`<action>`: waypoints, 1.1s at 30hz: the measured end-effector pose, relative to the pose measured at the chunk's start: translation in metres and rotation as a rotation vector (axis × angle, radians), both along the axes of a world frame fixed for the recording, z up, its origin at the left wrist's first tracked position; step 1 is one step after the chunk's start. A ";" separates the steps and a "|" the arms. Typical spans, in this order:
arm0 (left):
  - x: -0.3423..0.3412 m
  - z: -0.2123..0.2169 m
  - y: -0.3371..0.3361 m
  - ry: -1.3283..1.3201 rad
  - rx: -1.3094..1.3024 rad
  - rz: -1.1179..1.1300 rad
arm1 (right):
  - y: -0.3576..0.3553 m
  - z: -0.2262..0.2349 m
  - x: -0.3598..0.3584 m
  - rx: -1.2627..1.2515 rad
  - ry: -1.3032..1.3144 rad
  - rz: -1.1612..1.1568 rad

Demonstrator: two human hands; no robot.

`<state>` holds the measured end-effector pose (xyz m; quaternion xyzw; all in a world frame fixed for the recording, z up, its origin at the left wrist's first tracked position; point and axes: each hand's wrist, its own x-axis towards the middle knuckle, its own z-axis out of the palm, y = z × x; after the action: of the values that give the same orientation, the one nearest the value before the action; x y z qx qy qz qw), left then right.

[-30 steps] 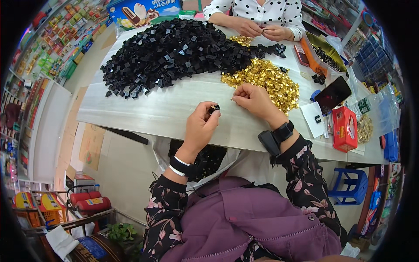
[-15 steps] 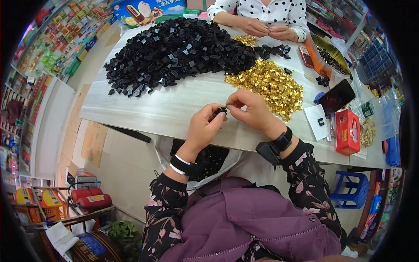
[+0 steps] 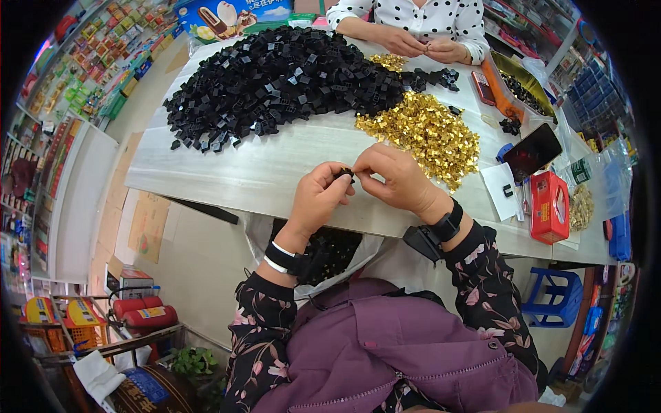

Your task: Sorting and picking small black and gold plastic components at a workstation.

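Showing the head view: a small black plastic piece [image 3: 343, 173] is pinched between the fingertips of the left hand [image 3: 318, 197] and the right hand [image 3: 397, 180], which meet just above the near edge of a pale wooden table [image 3: 275, 172]. The fingers of both hands are curled closed on the piece; whether anything else is held with it cannot be told. A black-and-white band is worn on the left wrist, and a dark watch [image 3: 447, 224] on the right wrist. Beyond the hands, a large heap of black plastic pieces [image 3: 275, 79] is spread over the far left of the table, and a smaller heap of gold metal pieces [image 3: 427, 134] lies just beside the right hand. Below the table edge, a white bag holding black pieces [image 3: 323, 251] is seen between the forearms. To the right, a dark phone [image 3: 532, 151] and a red box [image 3: 549, 206] rest on the table. At the far side, the two hands of another person [image 3: 423, 47] in a dotted top are brought together over the table.
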<state>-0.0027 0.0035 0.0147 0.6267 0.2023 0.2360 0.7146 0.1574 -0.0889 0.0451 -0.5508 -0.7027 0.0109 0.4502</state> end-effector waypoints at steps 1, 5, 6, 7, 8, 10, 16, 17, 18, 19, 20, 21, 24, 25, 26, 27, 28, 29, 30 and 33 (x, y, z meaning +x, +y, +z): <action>0.000 -0.001 0.000 -0.009 0.004 0.009 | 0.000 -0.001 0.000 -0.010 0.035 0.023; 0.003 0.001 -0.009 -0.088 0.074 0.077 | -0.004 -0.003 0.006 -0.417 0.570 -0.027; 0.002 -0.001 -0.009 -0.087 0.073 0.076 | -0.004 -0.002 0.007 -0.418 0.572 -0.027; 0.002 -0.004 -0.009 -0.080 0.143 0.083 | -0.004 0.000 0.008 -0.509 0.650 -0.009; 0.003 -0.005 -0.008 -0.072 0.213 0.090 | -0.004 0.003 0.010 -0.600 0.729 0.010; 0.003 -0.008 -0.008 -0.065 0.282 0.093 | -0.004 0.003 0.012 -0.691 0.809 0.025; 0.002 -0.010 -0.010 -0.031 0.502 0.113 | -0.003 0.002 0.015 -0.756 0.815 0.102; 0.001 -0.011 -0.011 -0.042 0.531 0.110 | -0.004 0.002 0.014 -0.776 0.842 0.104; 0.001 -0.011 -0.011 -0.040 0.528 0.098 | -0.005 0.002 0.014 -0.774 0.851 0.095; 0.000 -0.012 -0.010 -0.019 0.559 0.104 | -0.004 0.001 0.014 -0.778 0.845 0.115; 0.000 -0.011 -0.010 0.002 0.591 0.110 | -0.003 0.001 0.015 -0.781 0.840 0.135; -0.001 -0.011 -0.010 0.022 0.624 0.114 | -0.003 0.000 0.014 -0.784 0.835 0.154; 0.002 -0.007 -0.011 0.003 0.438 0.075 | -0.002 -0.006 0.017 -0.696 0.822 0.150; 0.003 -0.006 -0.012 -0.005 0.343 0.060 | -0.003 -0.007 0.018 -0.655 0.811 0.151; 0.004 -0.005 -0.012 -0.003 0.343 0.047 | -0.004 -0.008 0.018 -0.650 0.819 0.141; 0.003 -0.004 -0.010 -0.007 0.274 0.046 | -0.003 -0.007 0.018 -0.638 0.770 0.134; 0.003 -0.003 -0.008 -0.011 0.204 0.044 | -0.003 -0.006 0.018 -0.627 0.722 0.125; 0.003 -0.002 -0.006 -0.013 0.134 0.042 | -0.004 -0.005 0.020 -0.617 0.674 0.116; 0.003 -0.002 -0.005 -0.012 0.134 0.029 | -0.006 -0.004 0.024 -0.612 0.679 0.104; 0.002 0.000 -0.004 -0.024 0.068 0.057 | -0.006 0.007 0.042 -0.330 0.808 -0.072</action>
<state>-0.0007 -0.0007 0.0149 0.6419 0.2031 0.2705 0.6882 0.1992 -0.0952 0.0518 -0.5909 -0.4394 0.3218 0.5951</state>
